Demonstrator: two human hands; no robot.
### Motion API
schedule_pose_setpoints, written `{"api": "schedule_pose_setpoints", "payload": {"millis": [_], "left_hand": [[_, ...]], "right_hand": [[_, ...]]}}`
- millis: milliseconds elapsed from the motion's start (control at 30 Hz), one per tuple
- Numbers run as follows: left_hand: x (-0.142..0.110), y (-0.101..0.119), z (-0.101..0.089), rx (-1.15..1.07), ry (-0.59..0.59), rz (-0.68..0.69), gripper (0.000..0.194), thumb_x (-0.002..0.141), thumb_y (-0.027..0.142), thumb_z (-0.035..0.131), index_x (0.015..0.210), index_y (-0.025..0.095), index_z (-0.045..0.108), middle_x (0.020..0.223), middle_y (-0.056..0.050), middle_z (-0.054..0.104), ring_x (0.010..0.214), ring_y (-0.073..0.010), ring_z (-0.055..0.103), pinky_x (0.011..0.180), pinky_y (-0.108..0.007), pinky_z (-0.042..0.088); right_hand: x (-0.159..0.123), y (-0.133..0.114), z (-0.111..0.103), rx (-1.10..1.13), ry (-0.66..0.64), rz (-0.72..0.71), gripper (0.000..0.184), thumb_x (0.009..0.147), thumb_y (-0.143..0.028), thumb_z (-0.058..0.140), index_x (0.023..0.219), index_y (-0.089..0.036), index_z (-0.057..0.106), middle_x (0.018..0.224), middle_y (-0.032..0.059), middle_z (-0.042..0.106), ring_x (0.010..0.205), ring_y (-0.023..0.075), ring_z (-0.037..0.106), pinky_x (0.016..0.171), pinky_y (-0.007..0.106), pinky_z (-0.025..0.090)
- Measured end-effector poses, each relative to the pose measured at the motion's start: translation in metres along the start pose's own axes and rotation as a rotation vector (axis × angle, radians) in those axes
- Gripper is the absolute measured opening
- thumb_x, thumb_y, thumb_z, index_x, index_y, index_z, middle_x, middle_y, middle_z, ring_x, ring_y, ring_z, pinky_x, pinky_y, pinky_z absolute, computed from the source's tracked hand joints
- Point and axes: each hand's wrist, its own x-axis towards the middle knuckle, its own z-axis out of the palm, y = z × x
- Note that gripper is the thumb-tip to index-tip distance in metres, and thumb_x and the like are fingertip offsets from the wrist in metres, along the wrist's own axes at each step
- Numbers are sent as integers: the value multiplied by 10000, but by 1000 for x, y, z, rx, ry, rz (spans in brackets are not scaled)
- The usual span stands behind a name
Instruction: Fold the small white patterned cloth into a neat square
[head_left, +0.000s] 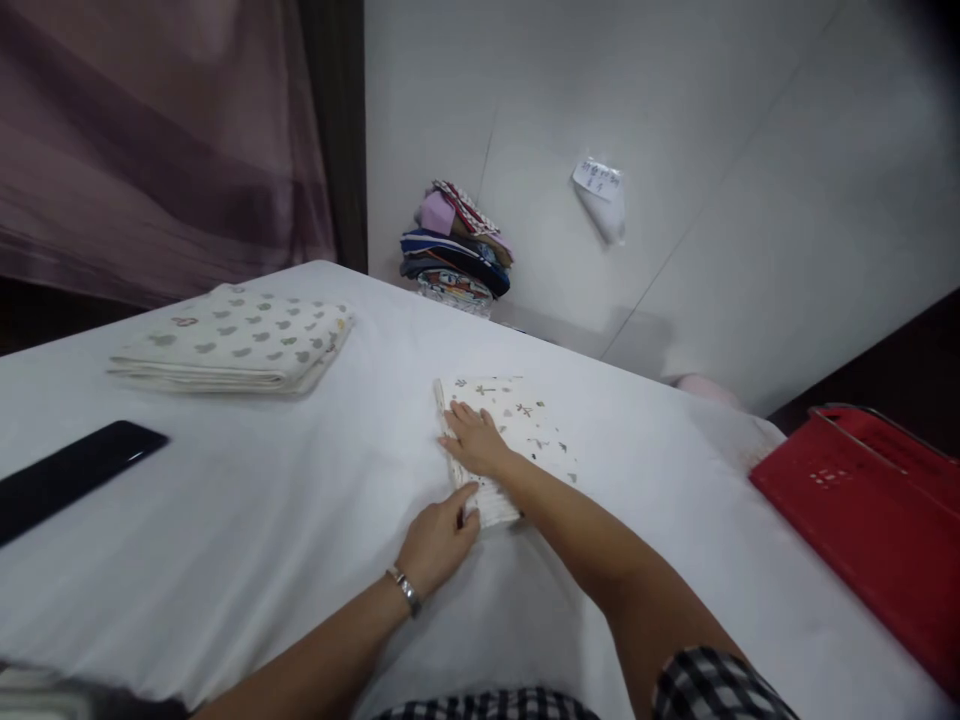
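A folded white cloth (544,425) printed with small palm trees and other little figures lies on the white-covered table. My right hand (476,440) rests flat on its left part, fingers spread. At the near left corner of the cloth is my left hand (439,540), with a metal band on the wrist. Its thumb lies on the layered edge and the other fingers curl at the near side, closed around that corner. The cloth's near edge shows several stacked folds. My right forearm hides part of the cloth.
A larger folded printed cloth (244,340) lies at the left, behind a dark phone-like slab (79,470). On the floor beyond the table stands a stack of folded fabrics (457,255) and a labelled plastic packet (604,200). A red bag or basket (855,520) sits at the right.
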Motion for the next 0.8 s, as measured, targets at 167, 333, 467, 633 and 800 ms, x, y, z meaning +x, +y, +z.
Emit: {"api": "schedule_pose_setpoints", "payload": {"millis": [167,333,467,633,800], "left_hand": [[3,-2,-1,-56,1,22,440,839,318,398,1248,218,529,666,10,624,639,-142,577,629,-239,372],[2,0,-3,-68,-3,11,434,832,306,399,1235,217,532,623,22,605,615,-140,572,609,-239,373],[0,2,-3,-72,-3,-5,442,828,322,406,1238,212,530,640,18,618,617,-140,578,608,-236,380],[-1,2,-4,-88,11,21,439,823,332,415,1222,210,549,625,18,610,609,-143,584,598,-234,394],[-5,4,-2,-190,-2,1,447,816,337,425,1219,192,555,588,25,582,564,-126,572,570,-222,415]], "right_hand": [[-5,2,-10,62,-15,7,611,915,-551,259,1425,-215,251,1518,89,139,1396,231,95,1099,508,80],[-42,31,-33,-1,45,123,623,911,-542,290,1429,-196,255,1513,101,154,1397,241,82,1098,509,47],[-78,69,-34,-110,88,351,595,917,-499,312,1426,-197,261,1509,115,167,1394,260,92,1082,532,85],[-89,95,-18,-50,60,440,608,912,-503,303,1422,-173,280,1517,107,143,1390,272,102,1069,477,214],[-86,97,-23,109,89,449,597,881,-486,390,1393,-181,354,1507,93,191,1389,264,121,1088,466,209]]}}
